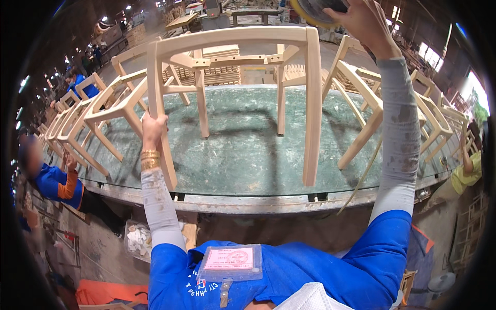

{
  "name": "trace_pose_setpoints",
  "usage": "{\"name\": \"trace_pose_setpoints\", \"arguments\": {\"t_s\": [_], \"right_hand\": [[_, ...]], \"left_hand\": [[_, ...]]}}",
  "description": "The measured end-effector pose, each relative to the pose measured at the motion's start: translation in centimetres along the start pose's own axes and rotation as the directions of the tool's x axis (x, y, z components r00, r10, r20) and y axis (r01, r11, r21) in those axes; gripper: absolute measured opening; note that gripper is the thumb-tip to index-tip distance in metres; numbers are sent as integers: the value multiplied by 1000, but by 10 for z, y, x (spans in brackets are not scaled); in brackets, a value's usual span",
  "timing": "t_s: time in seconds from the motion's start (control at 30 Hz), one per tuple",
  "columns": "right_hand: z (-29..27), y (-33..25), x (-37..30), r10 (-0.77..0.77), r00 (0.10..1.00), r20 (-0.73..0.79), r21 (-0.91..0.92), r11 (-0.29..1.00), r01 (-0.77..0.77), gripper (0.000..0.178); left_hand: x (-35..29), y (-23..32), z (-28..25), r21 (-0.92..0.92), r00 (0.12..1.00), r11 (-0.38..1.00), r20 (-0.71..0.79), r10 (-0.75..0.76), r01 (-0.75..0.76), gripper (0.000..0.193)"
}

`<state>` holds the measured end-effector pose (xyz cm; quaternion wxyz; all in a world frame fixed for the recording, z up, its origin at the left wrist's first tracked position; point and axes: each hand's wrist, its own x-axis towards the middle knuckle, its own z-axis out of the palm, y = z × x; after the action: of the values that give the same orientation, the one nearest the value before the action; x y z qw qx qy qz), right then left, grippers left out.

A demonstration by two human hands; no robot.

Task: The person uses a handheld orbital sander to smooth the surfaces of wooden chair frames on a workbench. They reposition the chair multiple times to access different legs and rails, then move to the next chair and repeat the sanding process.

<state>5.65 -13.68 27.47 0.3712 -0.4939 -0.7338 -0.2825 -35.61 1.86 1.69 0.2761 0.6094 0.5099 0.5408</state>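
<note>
A pale, unfinished wooden chair frame (232,37) stands on a green worktable (227,165), directly in front of me. My left hand (154,129) is closed around its near left leg, roughly halfway up. Raised at the upper right, my right hand (364,23) grips a round sander (315,11) with a dark body and a yellow rim. The top of this tool is cut off by the picture's edge. It is up beyond the chair's right corner; whether it touches wood I cannot tell.
More chair frames line the table on the left (111,103) and right (361,98). Stacked slats (219,64) stand behind the table. One person in blue and orange (59,181) is at the left, another in yellow (462,178) at the right. A bin of white scraps (138,238) sits below.
</note>
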Motion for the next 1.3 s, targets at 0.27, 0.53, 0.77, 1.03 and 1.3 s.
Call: {"name": "trace_pose_setpoints", "arguments": {"t_s": [0.27, 0.53, 0.77, 1.03, 1.3], "right_hand": [[80, 42, 39, -441, 895, 73, -29, 896, 444, 61], [101, 73, 54, -434, 882, 182, -76, 889, 453, 61], [106, 77, 65, -509, 836, 206, 40, 858, 513, 56], [110, 90, 70, -720, 677, 156, 143, 694, 705, 58], [133, 104, 73, -730, 682, 47, -38, 681, 732, 66]], "left_hand": [[13, 3, 1, -62, 1000, 998, 14, -14, 15, 35], [14, 15, 13, -29, 1000, 1000, -15, 4, -5, 38], [7, 2, 9, 44, 996, 999, -84, 7, -3, 34], [3, -6, 1, 91, 993, 996, -117, 24, -13, 36], [4, -8, 4, 98, 991, 994, -119, 55, -44, 38]]}}
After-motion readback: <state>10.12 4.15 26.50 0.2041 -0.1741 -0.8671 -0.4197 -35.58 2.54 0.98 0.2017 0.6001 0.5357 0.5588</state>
